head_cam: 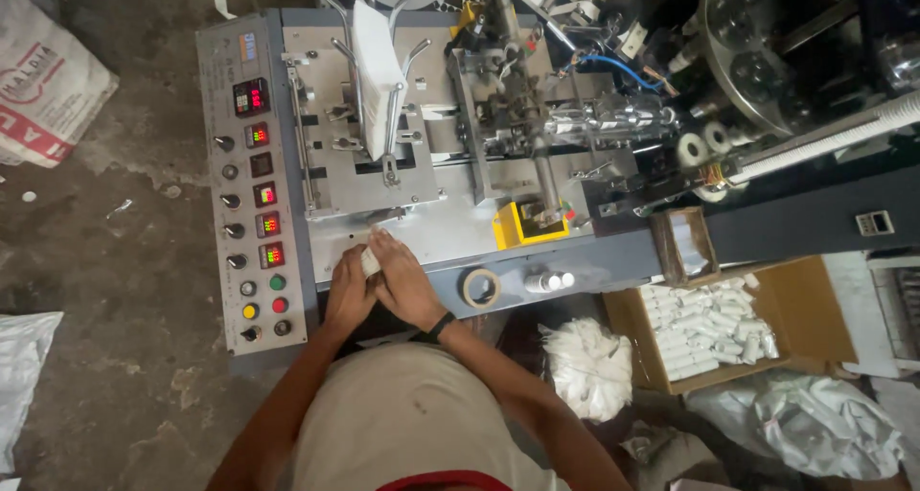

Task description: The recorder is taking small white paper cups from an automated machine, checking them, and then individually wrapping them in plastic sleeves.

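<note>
White paper bundle (370, 261) — clenched between your left hand (349, 295) and right hand (406, 285) at the machine deck (460, 234) — not yet loaded into the half-full feed rack (379, 69).

The control panel (251, 180) sits at the machine's left end, the machine bed (450, 228) to its right. On the bed's front edge both hands — left hand (349, 295), right hand (404, 285) — meet around a small wad (370, 261); a tape roll (480, 286) lies right of them, and a carton (810, 309) further right, below the machine.
</note>
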